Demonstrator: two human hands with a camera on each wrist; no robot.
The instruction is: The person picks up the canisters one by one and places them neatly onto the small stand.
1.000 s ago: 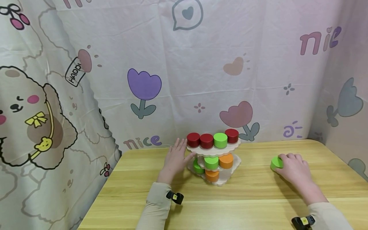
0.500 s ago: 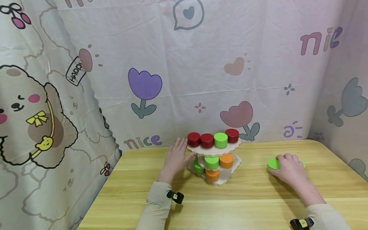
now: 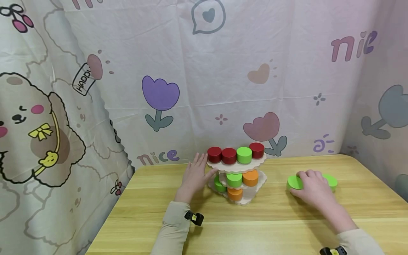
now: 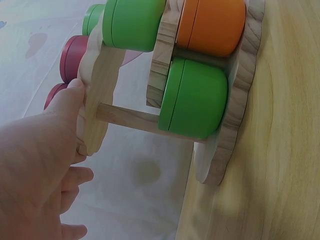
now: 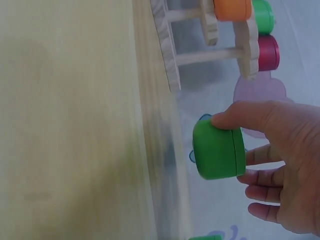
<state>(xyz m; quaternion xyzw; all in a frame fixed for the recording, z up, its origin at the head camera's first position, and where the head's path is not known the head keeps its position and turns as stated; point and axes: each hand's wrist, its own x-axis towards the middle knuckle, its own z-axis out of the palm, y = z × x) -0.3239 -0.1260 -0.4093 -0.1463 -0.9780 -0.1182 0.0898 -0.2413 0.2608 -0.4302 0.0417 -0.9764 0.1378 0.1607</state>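
Observation:
A three-tier wooden stand (image 3: 259, 191) with scalloped shelves holds several rounded cylinder blocks. On its top shelf are red blocks (image 3: 229, 156) and a green one (image 3: 244, 155). Orange blocks (image 3: 235, 194) and green blocks (image 3: 234, 180) sit on the lower shelves. My left hand (image 3: 193, 177) touches the top shelf's left edge, fingers extended, with the thumb along the near rim. Off to the right, my right hand (image 3: 312, 189) pinches a green cylinder block (image 5: 217, 150) between thumb and fingers. Whether that block touches the table cannot be told.
Another green block (image 3: 331, 181) is on the table just behind and right of my right hand. The wooden table (image 3: 255, 233) ends at a patterned cloth (image 3: 204, 88) at the back. Cloth also hangs at both sides.
My right hand has moved left with the green block, away from the other green block, which has come into view behind it. My left hand and the stand have stayed put.

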